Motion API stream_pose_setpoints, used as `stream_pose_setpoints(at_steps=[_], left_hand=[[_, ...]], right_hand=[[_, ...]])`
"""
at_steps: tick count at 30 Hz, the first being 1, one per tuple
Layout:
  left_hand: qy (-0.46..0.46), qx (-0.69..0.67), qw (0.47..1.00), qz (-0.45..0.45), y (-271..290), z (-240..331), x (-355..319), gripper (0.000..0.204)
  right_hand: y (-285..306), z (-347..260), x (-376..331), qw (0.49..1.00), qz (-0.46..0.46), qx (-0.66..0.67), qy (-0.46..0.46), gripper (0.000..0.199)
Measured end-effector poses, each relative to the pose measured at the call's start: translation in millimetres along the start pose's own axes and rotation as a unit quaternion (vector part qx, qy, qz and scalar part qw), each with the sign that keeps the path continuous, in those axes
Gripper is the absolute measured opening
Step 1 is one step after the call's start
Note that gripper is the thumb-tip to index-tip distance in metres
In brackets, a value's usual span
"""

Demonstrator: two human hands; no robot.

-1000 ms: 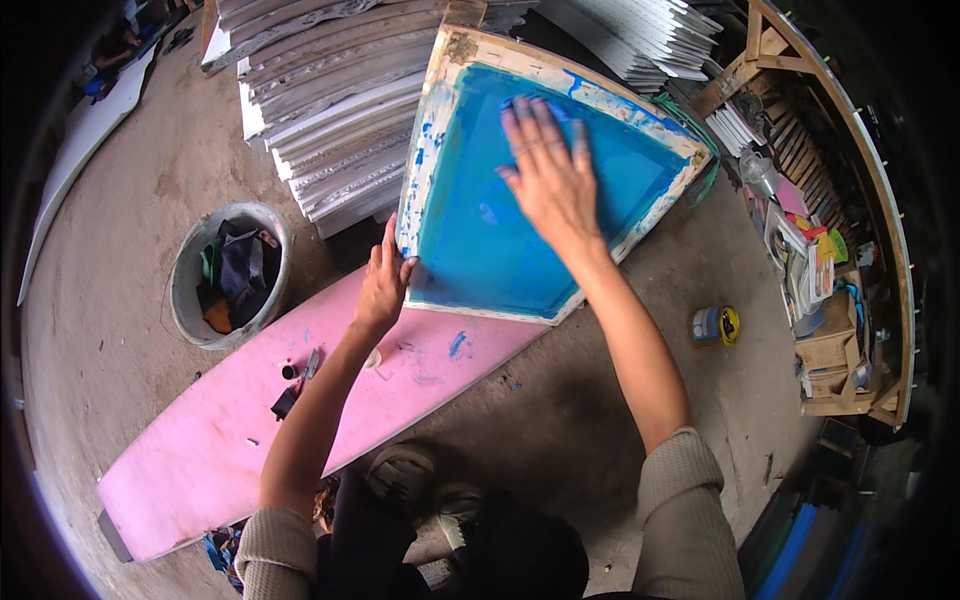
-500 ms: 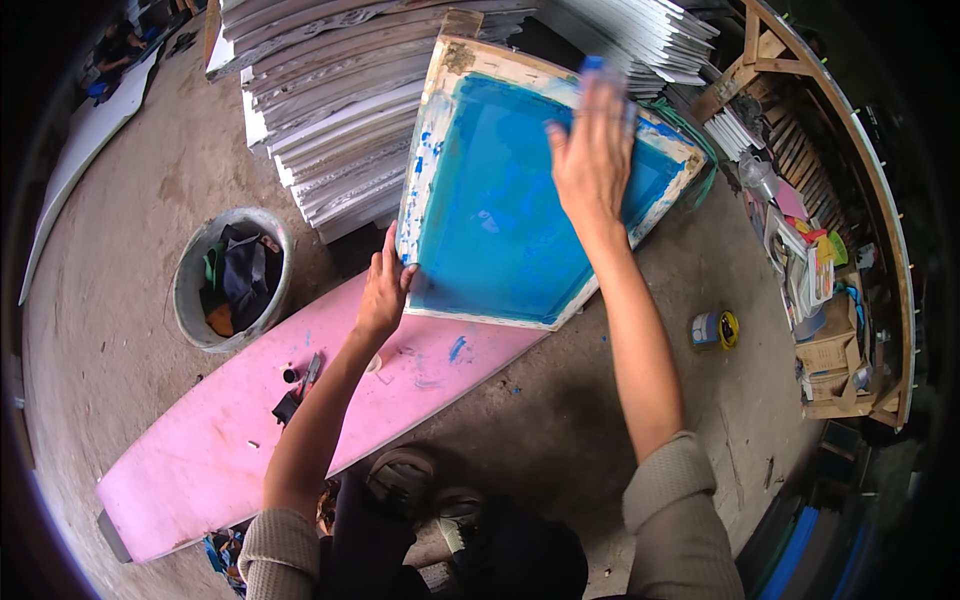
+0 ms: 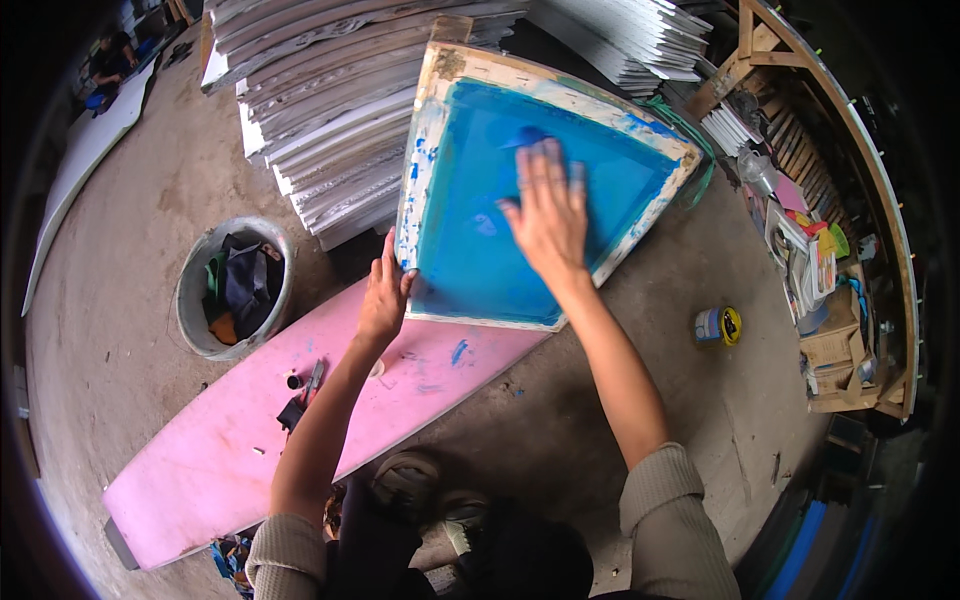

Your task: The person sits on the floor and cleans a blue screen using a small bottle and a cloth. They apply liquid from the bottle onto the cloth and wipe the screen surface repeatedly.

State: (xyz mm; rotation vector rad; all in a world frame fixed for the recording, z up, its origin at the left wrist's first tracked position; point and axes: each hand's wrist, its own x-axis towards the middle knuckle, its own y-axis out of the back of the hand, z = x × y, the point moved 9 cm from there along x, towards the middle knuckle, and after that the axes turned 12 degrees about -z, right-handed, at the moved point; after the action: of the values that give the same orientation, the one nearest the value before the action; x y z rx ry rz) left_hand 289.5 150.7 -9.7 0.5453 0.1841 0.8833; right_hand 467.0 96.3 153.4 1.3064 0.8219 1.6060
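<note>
A wooden screen-printing frame [image 3: 626, 104] with blue mesh leans against a stack of pale sheets, its lower edge on a pink board [image 3: 230, 440]. My left hand [image 3: 383, 302] grips the frame's lower left edge, thumb toward the front. On the mesh, near its upper middle, my right hand [image 3: 552, 215] lies with fingers stretched and slightly blurred. A dark blue wad [image 3: 528, 136] shows past its fingertips; the rest is hidden beneath them. Blue paint stains mark the frame's wood.
Left stands a bucket [image 3: 190, 325] of cloths. On the pink board lie a red-and-black tool [image 3: 316, 378] and a small black cap [image 3: 294, 381]. A yellow-rimmed jar [image 3: 719, 326] sits on the floor right of the frame. Stacked sheets [image 3: 330, 120] stand behind; a cluttered wooden shelf [image 3: 850, 400] is at right.
My right hand has slid down and left across the mesh from the frame's upper edge, the blue wad moving with its fingertips. My left hand keeps its grip on the frame.
</note>
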Motion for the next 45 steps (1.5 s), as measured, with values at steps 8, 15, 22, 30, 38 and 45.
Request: stream_pose_setpoints(at_steps=[8,15,22,30,38,45], left_hand=[[-0.063,0.046,0.996,0.044,5.3,4.7,-2.1,0.065],[-0.010,0.002,1.000,0.001,0.8,1.8,-0.5,0.064],[-0.018,0.017,0.999,0.021,5.4,-2.9,-2.1,0.066],[-0.008,0.009,1.000,0.019,0.9,-7.3,0.7,0.064],[-0.052,0.038,0.997,0.039,5.0,4.5,-3.1,0.063],[-0.033,0.024,0.999,0.026,1.7,3.8,-3.5,0.064]], right_hand=[[-7.5,19.6,-20.9,0.994,0.041,0.030,-0.095,0.072],[21.4,49.7,-37.3,0.962,0.198,-0.015,-0.186,0.052],[20.6,50.1,-22.6,0.968,0.163,0.055,-0.185,0.060],[24.1,74.1,-16.3,0.975,0.149,0.014,-0.166,0.067],[50.1,108.9,-17.3,0.923,0.167,0.064,-0.342,0.063],[58.5,110.3,-14.5,0.921,0.205,0.062,-0.326,0.064]])
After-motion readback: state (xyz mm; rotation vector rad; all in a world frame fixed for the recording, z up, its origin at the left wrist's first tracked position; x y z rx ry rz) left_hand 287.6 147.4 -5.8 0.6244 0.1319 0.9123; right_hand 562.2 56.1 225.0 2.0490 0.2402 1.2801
